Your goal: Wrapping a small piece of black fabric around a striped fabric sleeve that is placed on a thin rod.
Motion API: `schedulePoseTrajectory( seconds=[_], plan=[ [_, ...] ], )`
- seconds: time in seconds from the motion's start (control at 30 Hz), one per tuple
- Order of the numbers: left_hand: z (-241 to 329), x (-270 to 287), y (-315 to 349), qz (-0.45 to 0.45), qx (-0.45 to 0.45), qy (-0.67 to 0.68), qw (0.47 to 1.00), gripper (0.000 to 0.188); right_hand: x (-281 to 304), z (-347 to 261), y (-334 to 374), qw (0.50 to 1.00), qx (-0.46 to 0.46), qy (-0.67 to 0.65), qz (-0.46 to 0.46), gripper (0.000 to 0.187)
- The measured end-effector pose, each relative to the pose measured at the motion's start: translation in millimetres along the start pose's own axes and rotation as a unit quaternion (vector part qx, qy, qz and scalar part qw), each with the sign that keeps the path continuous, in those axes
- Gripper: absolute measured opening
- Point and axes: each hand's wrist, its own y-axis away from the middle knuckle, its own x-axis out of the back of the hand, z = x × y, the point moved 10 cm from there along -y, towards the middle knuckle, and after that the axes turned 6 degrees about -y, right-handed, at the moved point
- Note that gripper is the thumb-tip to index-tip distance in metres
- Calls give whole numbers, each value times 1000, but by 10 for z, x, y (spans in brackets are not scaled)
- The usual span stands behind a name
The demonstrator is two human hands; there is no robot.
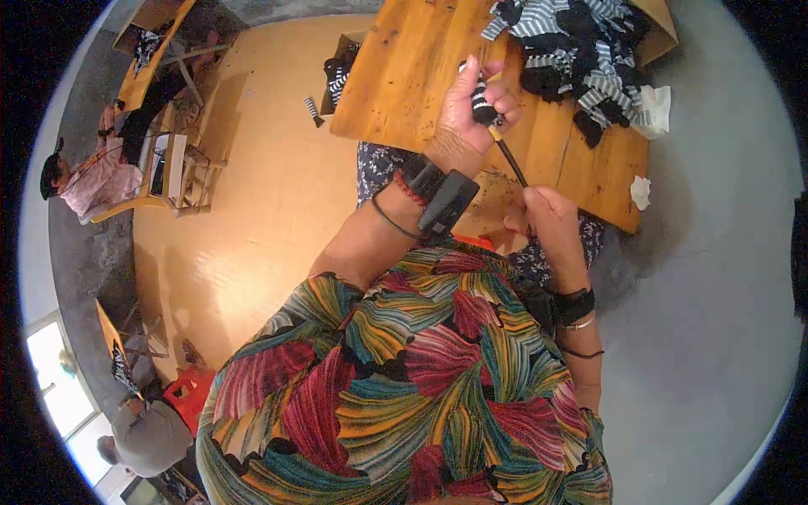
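Observation:
My left hand (468, 109) is raised over the table edge, its fingers closed round a small black-and-white striped knitted piece (482, 106). A thin dark rod (510, 162) runs from the lower end of that piece down to the right, with a yellowish part where the two meet. The far end of the rod is in my right hand (547, 215), whose fingers are bent round it. How far the rod reaches inside the knit is hidden.
A heap of striped and black knitted pieces (581, 59) covers the far right of the wooden table (412, 76). White scraps (640, 193) lie at its right edge. A cardboard box (340, 80) stands left of the table. Two other people (105, 172) sit at the far left.

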Motion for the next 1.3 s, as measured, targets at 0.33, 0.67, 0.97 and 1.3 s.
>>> schedulePoseTrajectory(
  seconds=[0.33, 0.67, 0.97, 1.3],
  plan=[
    [160, -101, 99, 10, -110, -143, 984, 22, -51, -51, -7, 996, -64, -61, 31, 27],
    [238, 30, 132, 78, -115, -98, 986, 28, -5, -39, 53, 1000, -1, -13, 14, 23],
    [244, 28, 141, 89, -115, -119, 982, 29, 20, -101, 60, 997, -47, 55, 33, 25],
    [185, 82, 122, 99, -84, -67, 989, 39, 17, 3, 44, 1000, -24, -5, 13, 27]
  ],
)
